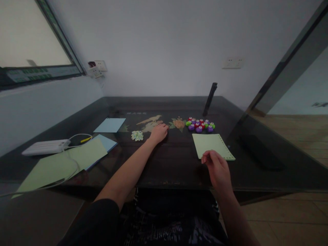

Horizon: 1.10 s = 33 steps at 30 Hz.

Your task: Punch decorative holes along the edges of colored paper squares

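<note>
My left hand (159, 132) rests on the dark table, palm down over the printed bird and flower picture, its fingers loosely bent and nothing seen in them. To its left lies a small heap of tiny white and pale green pieces (137, 135). My right hand (217, 168) hangs at the near edge of the pale green loose-leaf paper (210, 143), thumb and fingers drawn together; whatever they hold, if anything, is too small to make out. Just behind the paper sits a cluster of red, purple and green eyeball-like beads (200, 125).
A light blue sheet (110, 125) lies at the left. Nearer are green sheets (69, 159), a white power bank (46, 147) and its cable. A black upright stick (210, 99) stands behind the beads. At the right lies a dark flat object (261, 152).
</note>
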Available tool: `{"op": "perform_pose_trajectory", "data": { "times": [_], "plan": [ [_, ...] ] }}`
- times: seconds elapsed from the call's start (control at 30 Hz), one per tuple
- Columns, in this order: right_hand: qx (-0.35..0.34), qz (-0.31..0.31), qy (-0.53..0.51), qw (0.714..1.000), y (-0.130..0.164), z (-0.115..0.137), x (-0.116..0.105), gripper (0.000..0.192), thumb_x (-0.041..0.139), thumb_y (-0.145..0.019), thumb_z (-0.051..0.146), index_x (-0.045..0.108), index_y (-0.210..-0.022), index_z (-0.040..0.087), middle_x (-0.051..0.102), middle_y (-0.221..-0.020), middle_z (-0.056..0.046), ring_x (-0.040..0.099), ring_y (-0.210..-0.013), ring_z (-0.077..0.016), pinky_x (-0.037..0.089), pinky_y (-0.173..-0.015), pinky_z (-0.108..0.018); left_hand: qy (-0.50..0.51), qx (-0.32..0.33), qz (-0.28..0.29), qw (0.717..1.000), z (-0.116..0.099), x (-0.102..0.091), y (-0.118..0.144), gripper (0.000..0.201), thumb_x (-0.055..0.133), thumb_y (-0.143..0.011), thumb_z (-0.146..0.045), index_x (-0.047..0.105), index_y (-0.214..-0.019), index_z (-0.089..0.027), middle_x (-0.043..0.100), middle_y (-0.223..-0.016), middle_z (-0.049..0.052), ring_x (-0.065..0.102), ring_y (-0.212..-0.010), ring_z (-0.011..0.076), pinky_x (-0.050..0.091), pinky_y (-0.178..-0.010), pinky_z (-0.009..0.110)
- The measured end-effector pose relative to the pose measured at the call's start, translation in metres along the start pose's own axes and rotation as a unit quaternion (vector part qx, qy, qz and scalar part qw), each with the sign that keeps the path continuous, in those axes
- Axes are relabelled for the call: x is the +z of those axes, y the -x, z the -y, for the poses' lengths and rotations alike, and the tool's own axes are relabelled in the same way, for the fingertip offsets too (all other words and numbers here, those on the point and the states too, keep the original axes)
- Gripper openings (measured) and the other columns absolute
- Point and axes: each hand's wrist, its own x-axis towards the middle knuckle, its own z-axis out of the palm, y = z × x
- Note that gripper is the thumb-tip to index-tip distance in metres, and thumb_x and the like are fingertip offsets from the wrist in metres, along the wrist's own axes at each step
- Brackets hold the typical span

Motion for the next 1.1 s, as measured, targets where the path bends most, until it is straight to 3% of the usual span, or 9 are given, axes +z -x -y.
{"op": "perform_pose_trajectory", "data": {
  "times": [0.2, 0.4, 0.47, 0.53, 0.6, 0.67, 0.73, 0.93, 1.1],
  "plan": [
    [-0.038, 0.033, 0.121, 0.991, -0.002, 0.007, 0.001, 0.026, 0.057, -0.083, 0.043, 0.065, -0.074, 0.02, 0.058, -0.067, -0.002, 0.053, -0.066, -0.0149, 0.042, -0.064, -0.028, 0.049, 0.001, -0.007, 0.999, -0.012, -0.007, -0.001, 0.027, 0.041, -0.085, -0.015, 0.063, -0.099, -0.02, 0.063, -0.101, 0.009, 0.057, -0.097, 0.0218, 0.044, -0.087, 0.034],
    [-0.105, 0.043, 0.281, 0.953, -0.046, 0.031, -0.027, 0.02, 0.059, -0.08, 0.039, 0.068, -0.087, 0.022, 0.066, -0.091, -0.005, 0.059, -0.084, -0.0211, 0.046, -0.073, -0.034, 0.195, 0.073, -0.002, 0.978, -0.065, -0.015, 0.001, 0.027, 0.041, -0.085, -0.016, 0.062, -0.1, -0.021, 0.062, -0.105, 0.006, 0.056, -0.102, 0.0194, 0.045, -0.09, 0.032],
    [-0.147, 0.019, 0.376, 0.915, -0.076, 0.035, -0.046, 0.019, 0.057, -0.08, 0.035, 0.068, -0.087, 0.022, 0.066, -0.092, -0.006, 0.059, -0.084, -0.0222, 0.046, -0.073, -0.035, 0.231, 0.108, 0.02, 0.967, -0.085, -0.014, 0.001, 0.027, 0.044, -0.084, -0.016, 0.061, -0.103, -0.021, 0.061, -0.109, 0.006, 0.054, -0.105, 0.0193, 0.044, -0.094, 0.033],
    [-0.164, 0.015, 0.502, 0.849, -0.111, 0.036, -0.065, 0.017, 0.055, -0.08, 0.029, 0.069, -0.086, 0.02, 0.066, -0.091, -0.009, 0.058, -0.084, -0.023, 0.044, -0.077, -0.036, 0.251, 0.131, 0.036, 0.958, -0.103, -0.012, 0.001, 0.029, 0.046, -0.082, -0.016, 0.06, -0.107, -0.02, 0.059, -0.111, 0.008, 0.053, -0.107, 0.02, 0.042, -0.097, 0.035],
    [-0.119, 0.034, 0.606, 0.786, -0.142, 0.034, -0.081, 0.019, 0.054, -0.081, 0.028, 0.069, -0.085, 0.017, 0.066, -0.09, -0.011, 0.059, -0.083, -0.0236, 0.043, -0.078, -0.036, 0.255, 0.144, 0.047, 0.955, -0.117, -0.01, -0.002, 0.03, 0.048, -0.081, -0.017, 0.058, -0.109, -0.019, 0.059, -0.112, 0.009, 0.052, -0.108, 0.0213, 0.041, -0.098, 0.037],
    [-0.068, 0.068, 0.656, 0.749, -0.167, 0.029, -0.092, 0.018, 0.055, -0.08, 0.026, 0.069, -0.086, 0.016, 0.067, -0.092, -0.013, 0.06, -0.084, -0.0242, 0.043, -0.078, -0.035, 0.25, 0.153, 0.063, 0.954, -0.127, -0.007, -0.004, 0.03, 0.05, -0.081, -0.02, 0.058, -0.11, -0.019, 0.058, -0.113, 0.01, 0.051, -0.109, 0.0231, 0.041, -0.098, 0.04],
    [-0.05, 0.099, 0.665, 0.739, -0.183, 0.023, -0.097, 0.017, 0.059, -0.078, 0.025, 0.067, -0.089, 0.014, 0.067, -0.095, -0.013, 0.06, -0.086, -0.0239, 0.043, -0.077, -0.034, 0.238, 0.162, 0.085, 0.954, -0.134, -0.005, -0.005, 0.031, 0.051, -0.081, -0.022, 0.058, -0.111, -0.018, 0.057, -0.116, 0.011, 0.05, -0.11, 0.0248, 0.042, -0.097, 0.041],
    [-0.044, 0.188, 0.602, 0.775, -0.192, 0.007, -0.099, 0.033, 0.072, -0.067, 0.031, 0.062, -0.094, 0.015, 0.065, -0.09, -0.009, 0.059, -0.077, -0.0202, 0.046, -0.069, -0.032, 0.19, 0.184, 0.104, 0.959, -0.138, -0.001, 0.0, 0.033, 0.051, -0.083, -0.029, 0.057, -0.115, -0.021, 0.055, -0.122, 0.01, 0.049, -0.111, 0.0271, 0.043, -0.092, 0.043],
    [-0.045, 0.241, 0.647, 0.722, -0.194, 0.004, -0.096, 0.037, 0.075, -0.062, 0.036, 0.064, -0.091, 0.015, 0.063, -0.091, -0.01, 0.057, -0.082, -0.0235, 0.045, -0.077, -0.036, 0.184, 0.198, 0.087, 0.959, -0.133, 0.004, 0.004, 0.034, 0.05, -0.084, -0.03, 0.054, -0.117, -0.023, 0.054, -0.123, 0.009, 0.048, -0.114, 0.0249, 0.041, -0.095, 0.041]
  ]
}}
